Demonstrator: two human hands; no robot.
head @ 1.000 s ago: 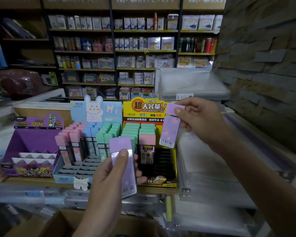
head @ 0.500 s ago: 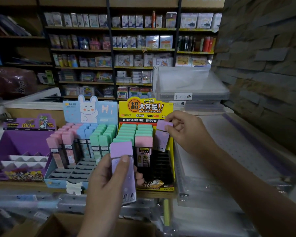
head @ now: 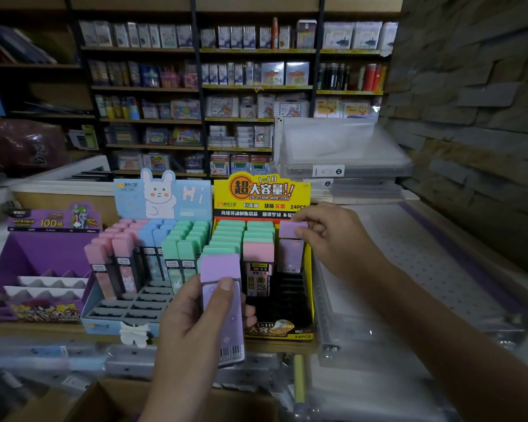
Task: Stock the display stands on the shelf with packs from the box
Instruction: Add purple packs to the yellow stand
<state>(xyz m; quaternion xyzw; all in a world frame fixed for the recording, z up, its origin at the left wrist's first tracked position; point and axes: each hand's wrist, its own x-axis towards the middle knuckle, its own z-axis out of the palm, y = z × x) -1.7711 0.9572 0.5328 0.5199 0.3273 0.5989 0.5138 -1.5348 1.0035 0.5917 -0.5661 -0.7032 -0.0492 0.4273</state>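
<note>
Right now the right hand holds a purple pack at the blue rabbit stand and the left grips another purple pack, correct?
No. The head view shows the right hand pinching the purple pack at the yellow stand, not the blue rabbit stand. The left hand does grip a second purple pack.

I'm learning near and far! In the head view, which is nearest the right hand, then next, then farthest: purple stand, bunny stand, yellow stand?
From the right hand:
1. yellow stand, right beside it.
2. bunny stand, further left.
3. purple stand, at the far left.
</note>
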